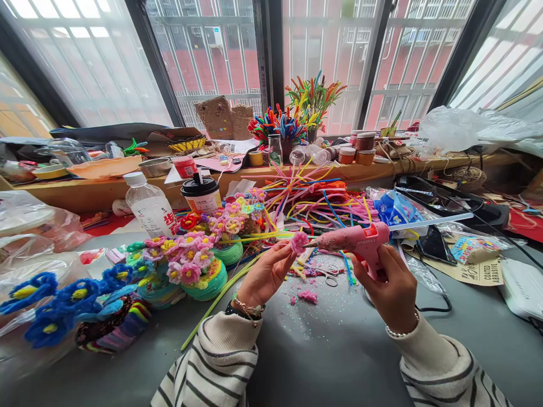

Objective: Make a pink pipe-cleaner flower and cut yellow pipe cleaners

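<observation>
Between the fingertips of my left hand (269,272) is a small pink fuzzy flower (299,242), held up above the grey table (297,350). My right hand (392,282) is wrapped round the handle of a pink glue gun (367,240), with a clear glue stick (432,221) poking out of its back. The gun's nozzle points left, at or very close to the flower. Pink fuzzy scraps (307,297) lie on the table below. A pair of scissors (330,277) rests just beyond them.
Pink fuzzy flowers (190,257) and blue ones (78,294) stand in pots at the left. Behind are a plastic bottle (150,209), a lidded cup (201,196) and a heap of pipe cleaners (339,210). A phone (436,244) and a white device (521,288) lie right.
</observation>
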Demonstrator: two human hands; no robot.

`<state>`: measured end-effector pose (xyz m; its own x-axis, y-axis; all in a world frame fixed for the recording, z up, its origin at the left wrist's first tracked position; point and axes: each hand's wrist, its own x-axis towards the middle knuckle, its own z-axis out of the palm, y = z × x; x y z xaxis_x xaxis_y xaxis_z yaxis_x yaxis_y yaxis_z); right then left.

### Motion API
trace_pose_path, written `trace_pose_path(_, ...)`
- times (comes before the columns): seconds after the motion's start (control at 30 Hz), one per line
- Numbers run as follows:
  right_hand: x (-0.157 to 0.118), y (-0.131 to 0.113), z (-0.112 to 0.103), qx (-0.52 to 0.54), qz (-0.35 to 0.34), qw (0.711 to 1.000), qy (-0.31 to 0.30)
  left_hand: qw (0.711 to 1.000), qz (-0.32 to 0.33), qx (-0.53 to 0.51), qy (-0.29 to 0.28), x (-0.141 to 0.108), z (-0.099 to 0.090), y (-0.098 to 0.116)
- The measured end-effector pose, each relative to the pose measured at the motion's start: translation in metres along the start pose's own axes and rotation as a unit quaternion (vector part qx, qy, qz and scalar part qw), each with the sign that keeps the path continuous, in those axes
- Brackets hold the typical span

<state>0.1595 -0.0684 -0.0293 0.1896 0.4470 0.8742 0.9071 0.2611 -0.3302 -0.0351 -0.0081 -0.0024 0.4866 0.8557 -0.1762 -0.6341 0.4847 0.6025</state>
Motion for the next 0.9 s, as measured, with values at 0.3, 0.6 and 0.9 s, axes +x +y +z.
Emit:
trace_pose_path(0.3, 0.0026, -0.0004, -0.0019, -0.013, -0.004, 1.0, 0.013, 1.0, -0.006, -0.002, -0.002, 0.0005, 0.0014, 0.0002)
trace_pose_path(0.6, 0.0005, 0.001, -0.0008, -0.017, -0.009, 1.0, 0.002, 1.0, -0.009, -0.003, -0.008, -0.0002, 0.0012, -0.0006)
trace_pose_path(0.9, -0.0002, 0.001, -0.0003, -0.025, -0.019, 0.999, 0.009, 1.0, -0.005, 0.013, -0.013, -0.0001, 0.0012, -0.001)
